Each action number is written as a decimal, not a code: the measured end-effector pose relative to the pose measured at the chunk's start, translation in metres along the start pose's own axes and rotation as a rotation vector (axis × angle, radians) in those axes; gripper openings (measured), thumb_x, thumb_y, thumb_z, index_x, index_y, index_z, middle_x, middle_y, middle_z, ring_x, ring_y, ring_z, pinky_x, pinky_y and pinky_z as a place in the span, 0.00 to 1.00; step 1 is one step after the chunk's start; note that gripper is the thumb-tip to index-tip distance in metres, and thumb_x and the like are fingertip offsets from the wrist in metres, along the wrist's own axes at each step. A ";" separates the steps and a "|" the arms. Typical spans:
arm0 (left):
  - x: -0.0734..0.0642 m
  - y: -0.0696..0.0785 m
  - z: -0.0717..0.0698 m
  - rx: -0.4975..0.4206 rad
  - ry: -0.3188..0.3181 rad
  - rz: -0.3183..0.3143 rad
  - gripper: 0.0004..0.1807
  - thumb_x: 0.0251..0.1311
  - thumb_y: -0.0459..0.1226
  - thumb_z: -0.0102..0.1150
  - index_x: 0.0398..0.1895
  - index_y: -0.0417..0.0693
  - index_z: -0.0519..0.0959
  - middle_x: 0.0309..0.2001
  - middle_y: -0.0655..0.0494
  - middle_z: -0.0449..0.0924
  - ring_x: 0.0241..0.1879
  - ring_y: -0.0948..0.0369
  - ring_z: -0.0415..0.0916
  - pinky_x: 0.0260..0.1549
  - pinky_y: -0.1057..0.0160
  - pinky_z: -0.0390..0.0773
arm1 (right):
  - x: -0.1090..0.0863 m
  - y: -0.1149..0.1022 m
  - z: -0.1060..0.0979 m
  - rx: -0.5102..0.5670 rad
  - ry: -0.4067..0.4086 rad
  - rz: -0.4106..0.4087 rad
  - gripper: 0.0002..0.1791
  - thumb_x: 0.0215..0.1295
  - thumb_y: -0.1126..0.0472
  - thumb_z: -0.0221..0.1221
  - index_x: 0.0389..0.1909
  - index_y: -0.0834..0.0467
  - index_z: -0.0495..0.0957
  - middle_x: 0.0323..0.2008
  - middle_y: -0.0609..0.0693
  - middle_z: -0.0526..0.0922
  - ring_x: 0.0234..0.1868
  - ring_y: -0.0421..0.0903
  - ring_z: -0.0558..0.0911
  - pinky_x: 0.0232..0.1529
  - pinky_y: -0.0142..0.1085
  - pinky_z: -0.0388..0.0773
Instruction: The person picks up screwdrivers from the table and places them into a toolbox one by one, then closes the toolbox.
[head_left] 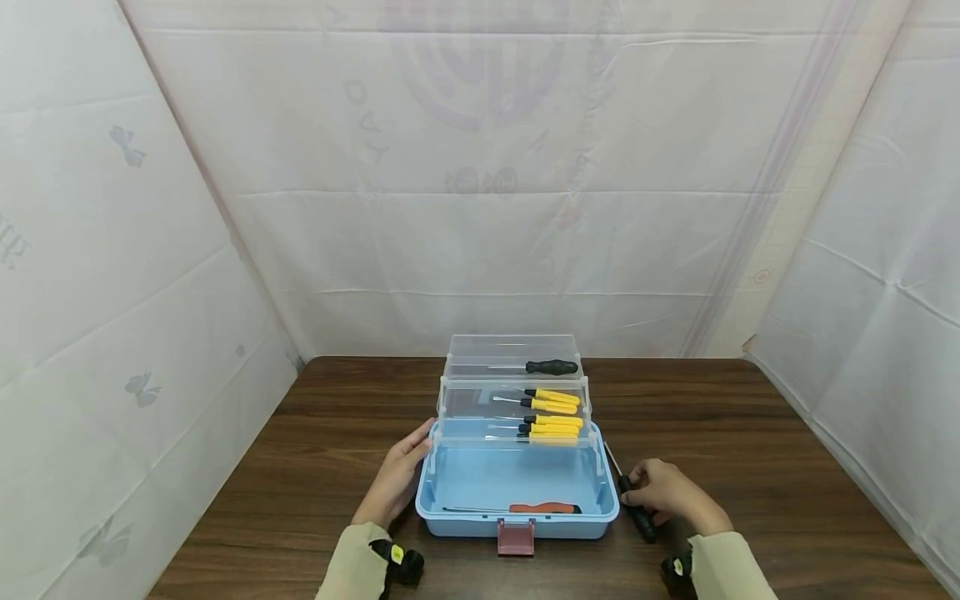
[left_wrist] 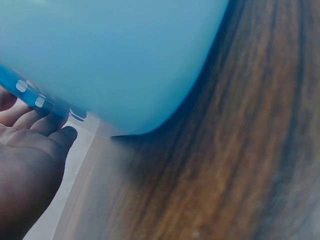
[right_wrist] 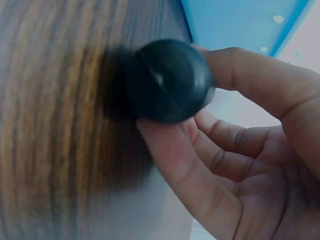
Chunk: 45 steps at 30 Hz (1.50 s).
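A light blue toolbox (head_left: 517,527) stands open on the table, its clear trays raised at the back. My left hand (head_left: 395,482) rests against the box's left side, fingers extended along the rim; in the left wrist view the fingers (left_wrist: 47,122) lie against the blue wall. To the right of the box, my right hand (head_left: 667,493) pinches the black handle of a screwdriver (head_left: 636,508) between thumb and fingers. Its shaft points away, alongside the box wall. Seen end-on in the right wrist view, the handle (right_wrist: 167,82) is close over the wood.
Several yellow-handled screwdrivers (head_left: 555,422) lie in the clear trays (head_left: 465,400), with a black-handled screwdriver (head_left: 551,367) in the top one. An orange-handled screwdriver (head_left: 545,507) lies inside the box near its front wall. A pink latch (head_left: 515,538) hangs down in front. White sheets (head_left: 480,208) surround the table (head_left: 337,417).
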<state>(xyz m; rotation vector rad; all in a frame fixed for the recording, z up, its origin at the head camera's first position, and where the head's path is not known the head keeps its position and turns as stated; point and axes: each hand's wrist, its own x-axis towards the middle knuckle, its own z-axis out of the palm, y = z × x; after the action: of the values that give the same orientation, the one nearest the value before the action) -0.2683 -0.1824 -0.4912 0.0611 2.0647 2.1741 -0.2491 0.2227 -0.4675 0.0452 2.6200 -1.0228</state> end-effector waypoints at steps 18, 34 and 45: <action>0.000 0.003 -0.001 -0.007 0.002 -0.011 0.28 0.72 0.37 0.43 0.74 0.42 0.55 0.75 0.44 0.50 0.75 0.47 0.45 0.71 0.45 0.51 | 0.002 0.001 -0.002 0.034 0.001 -0.037 0.16 0.52 0.65 0.67 0.39 0.68 0.75 0.30 0.54 0.76 0.28 0.46 0.78 0.23 0.39 0.82; 0.000 0.001 0.001 -0.017 0.003 -0.010 0.27 0.73 0.37 0.41 0.74 0.41 0.55 0.75 0.45 0.50 0.74 0.47 0.47 0.70 0.45 0.52 | 0.003 -0.001 -0.009 0.033 -0.003 -0.045 0.18 0.54 0.65 0.65 0.43 0.71 0.75 0.34 0.56 0.78 0.30 0.47 0.78 0.25 0.40 0.83; 0.001 0.001 0.000 -0.017 -0.007 -0.017 0.28 0.73 0.36 0.40 0.74 0.42 0.55 0.75 0.44 0.49 0.75 0.47 0.46 0.70 0.44 0.51 | 0.003 -0.007 -0.016 0.003 0.035 -0.078 0.18 0.54 0.65 0.65 0.43 0.71 0.75 0.35 0.57 0.78 0.28 0.46 0.79 0.23 0.39 0.82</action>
<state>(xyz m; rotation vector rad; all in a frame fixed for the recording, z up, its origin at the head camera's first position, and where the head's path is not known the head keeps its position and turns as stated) -0.2692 -0.1821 -0.4903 0.0494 2.0355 2.1781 -0.2572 0.2279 -0.4532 -0.0393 2.6708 -1.0612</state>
